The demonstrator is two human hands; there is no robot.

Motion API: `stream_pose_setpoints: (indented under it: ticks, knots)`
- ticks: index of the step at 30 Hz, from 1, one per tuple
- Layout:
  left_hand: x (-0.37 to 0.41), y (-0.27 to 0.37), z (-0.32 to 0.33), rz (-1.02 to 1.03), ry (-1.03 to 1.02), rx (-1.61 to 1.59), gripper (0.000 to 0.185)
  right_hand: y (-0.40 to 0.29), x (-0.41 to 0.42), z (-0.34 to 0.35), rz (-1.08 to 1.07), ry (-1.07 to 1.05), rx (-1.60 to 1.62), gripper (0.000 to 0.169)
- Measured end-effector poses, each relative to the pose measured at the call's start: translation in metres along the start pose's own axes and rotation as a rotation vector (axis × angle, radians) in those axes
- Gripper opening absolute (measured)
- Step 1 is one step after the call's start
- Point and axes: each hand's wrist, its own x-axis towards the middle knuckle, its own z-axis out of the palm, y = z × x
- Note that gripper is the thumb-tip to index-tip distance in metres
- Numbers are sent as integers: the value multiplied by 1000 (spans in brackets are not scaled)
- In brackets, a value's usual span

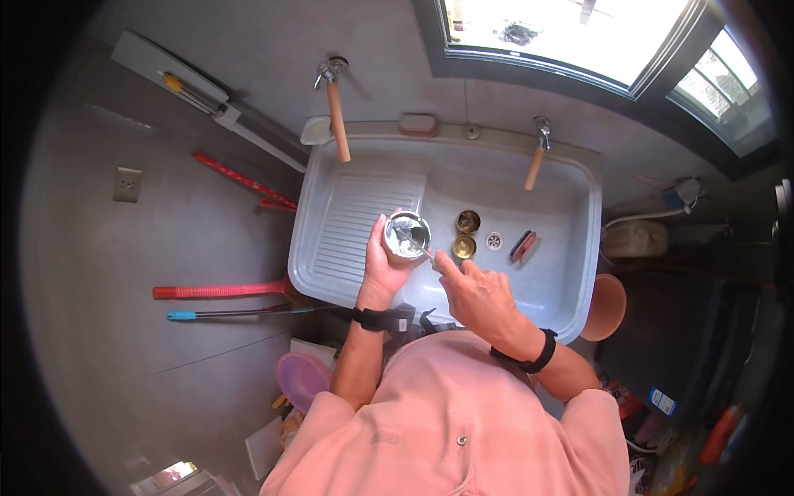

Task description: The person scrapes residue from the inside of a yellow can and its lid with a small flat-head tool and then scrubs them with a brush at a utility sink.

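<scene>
My left hand (384, 266) holds a round, shiny metal cup (406, 253) with a notched rim, like an ashtray, above the sink's ribbed washboard. Its mouth faces up, and wet-looking or foamy patches show inside. In my right hand (481, 297) is a thin tool (422, 248), its tip down inside the cup; what kind of tool it is cannot be made out. Two small brass-coloured round cups stand on the sink floor, the farther one (468, 221) dark inside and the nearer one (464, 247) bright. A scrub brush (525, 247) lies right of the drain (494, 241).
The grey sink (592, 248) has a tap with an orange hose at left (338, 118) and another at right (537, 155). A pink soap box (418, 124) sits on the back ledge. Red (217, 290) and blue (181, 315) handles stick out at left. An orange bucket (605, 308) stands right.
</scene>
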Motion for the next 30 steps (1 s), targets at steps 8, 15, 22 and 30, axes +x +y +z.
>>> stream_pose_setpoints:
  ticks: [8, 15, 22, 30]
  knots:
    - [-2, 3, 5, 61, 15, -39, 46, -1, -1, 7, 29, 36, -3, 42]
    - [-7, 3, 7, 129, 38, -25, 39, 2, -5, -6, -12, -52, 17, 40]
    - [-8, 6, 16, 200, 55, 18, 38, 0, -4, -1, 14, -2, -12, 39]
    - [-9, 5, 20, 203, 105, -31, 42, -1, -5, -6, -27, -59, 53, 39]
